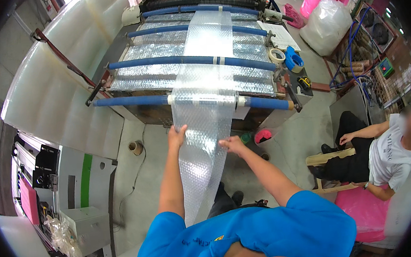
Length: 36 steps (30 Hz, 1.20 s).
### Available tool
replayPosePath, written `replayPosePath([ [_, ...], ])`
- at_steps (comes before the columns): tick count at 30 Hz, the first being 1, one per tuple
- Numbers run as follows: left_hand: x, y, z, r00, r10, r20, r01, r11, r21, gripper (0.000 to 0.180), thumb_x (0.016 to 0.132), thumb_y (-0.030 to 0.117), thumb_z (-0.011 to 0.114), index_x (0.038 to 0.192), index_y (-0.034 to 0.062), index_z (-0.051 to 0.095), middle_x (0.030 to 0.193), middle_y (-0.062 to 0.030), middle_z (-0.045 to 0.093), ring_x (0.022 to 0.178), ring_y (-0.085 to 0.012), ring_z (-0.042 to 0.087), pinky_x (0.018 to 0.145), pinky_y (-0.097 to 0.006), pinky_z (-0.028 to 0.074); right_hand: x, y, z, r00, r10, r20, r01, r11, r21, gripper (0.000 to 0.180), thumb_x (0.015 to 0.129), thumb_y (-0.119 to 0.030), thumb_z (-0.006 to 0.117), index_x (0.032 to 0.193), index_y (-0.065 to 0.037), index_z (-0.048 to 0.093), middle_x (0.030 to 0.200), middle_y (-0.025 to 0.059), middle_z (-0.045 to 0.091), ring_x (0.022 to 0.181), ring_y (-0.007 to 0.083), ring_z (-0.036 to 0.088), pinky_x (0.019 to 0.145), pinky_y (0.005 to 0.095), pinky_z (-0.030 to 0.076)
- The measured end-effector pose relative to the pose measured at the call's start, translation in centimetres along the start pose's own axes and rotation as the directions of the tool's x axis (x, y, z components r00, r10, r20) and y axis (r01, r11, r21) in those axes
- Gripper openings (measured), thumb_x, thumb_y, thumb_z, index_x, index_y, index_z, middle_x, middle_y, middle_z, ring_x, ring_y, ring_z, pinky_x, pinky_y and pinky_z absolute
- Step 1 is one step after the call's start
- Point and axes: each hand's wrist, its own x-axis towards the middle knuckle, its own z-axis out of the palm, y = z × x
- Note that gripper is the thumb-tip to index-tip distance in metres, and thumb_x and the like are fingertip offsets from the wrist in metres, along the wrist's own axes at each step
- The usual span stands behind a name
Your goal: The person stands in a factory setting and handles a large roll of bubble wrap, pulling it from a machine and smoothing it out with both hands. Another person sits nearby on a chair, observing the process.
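A long strip of clear bubble wrap (201, 145) comes over the blue rollers of a machine and hangs down in front of me toward my body. My left hand (176, 137) grips its left edge just below the front blue roller (133, 101), thumb on top. On the opposite edge, a little lower, my right hand (233, 145) pinches the film with its fingers curled. Between my hands the strip is spread wide, and it narrows toward my waist. The fingertips under the film are hidden.
Silvery bubble sheet (148, 51) lies beneath the rollers. Tape rolls (277, 55) and a yellow-black tape measure (304, 82) sit on the machine's right side. A large plastic-wrapped roll (65, 57) stands left. At right a person (386, 153) sits low. A cardboard core (135, 147) stands on the floor.
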Motion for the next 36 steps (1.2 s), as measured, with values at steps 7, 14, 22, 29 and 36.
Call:
replayPosePath([
  [7,1.2,4.1,-1.9,0.988,-0.085,-0.127,0.065,0.986,-0.156,0.057,0.058,0.044,0.068,0.085,-0.0029,0.052,0.081,-0.0161,0.058,0.075,-0.0229,0.055,0.068,-0.031,0.042,-2.4,-7.2,-1.4,0.991,-0.133,0.034,0.118,0.953,0.28,0.027,0.078,-0.025,0.056,0.094,-0.003,0.056,0.089,0.0064,0.059,0.082,0.0143,0.055,0.068,0.0282,0.045],
  [14,-8.2,-2.9,-2.3,0.956,-0.281,0.08,0.279,0.96,0.035,0.067,0.056,0.046,0.069,0.096,-0.0014,0.046,0.086,-0.0149,0.057,0.082,-0.0218,0.055,0.068,-0.033,0.042,-6.9,2.1,4.6,0.99,-0.066,0.125,0.028,0.958,0.286,0.021,0.08,-0.021,0.052,0.088,-0.002,0.056,0.079,0.0048,0.059,0.069,0.0124,0.057,0.056,0.0261,0.045],
  [22,-13.5,6.0,-11.1,0.984,-0.126,-0.126,0.115,0.99,-0.086,0.03,0.072,0.029,0.06,0.077,0.0006,0.053,0.057,-0.0065,0.053,0.05,-0.0124,0.049,0.049,-0.029,0.04,-17.8,-3.6,4.3,0.951,-0.293,0.102,0.226,0.878,0.421,0.024,0.082,-0.021,0.049,0.081,0.001,0.055,0.073,0.0083,0.059,0.061,0.0118,0.056,0.055,0.0228,0.045],
  [29,-12.9,4.4,-10.5,0.98,-0.044,-0.194,0.037,0.999,-0.04,0.029,0.072,0.026,0.061,0.079,-0.0009,0.053,0.062,-0.0081,0.055,0.058,-0.0128,0.05,0.053,-0.028,0.041,-18.1,-3.8,5.3,0.954,-0.298,-0.004,0.277,0.883,0.378,0.021,0.081,-0.019,0.05,0.078,0.001,0.054,0.067,0.0071,0.058,0.057,0.0095,0.053,0.052,0.0219,0.043],
  [36,-11.7,-1.4,-5.0,0.985,-0.17,-0.011,0.169,0.985,-0.043,0.045,0.066,0.033,0.066,0.088,-0.0053,0.056,0.079,-0.0145,0.06,0.073,-0.0186,0.056,0.067,-0.031,0.043,-12.3,0.2,4.9,0.989,-0.078,0.126,0.022,0.919,0.393,0.02,0.078,-0.018,0.055,0.085,0.001,0.056,0.076,0.0053,0.058,0.062,0.0095,0.053,0.054,0.0225,0.045],
])
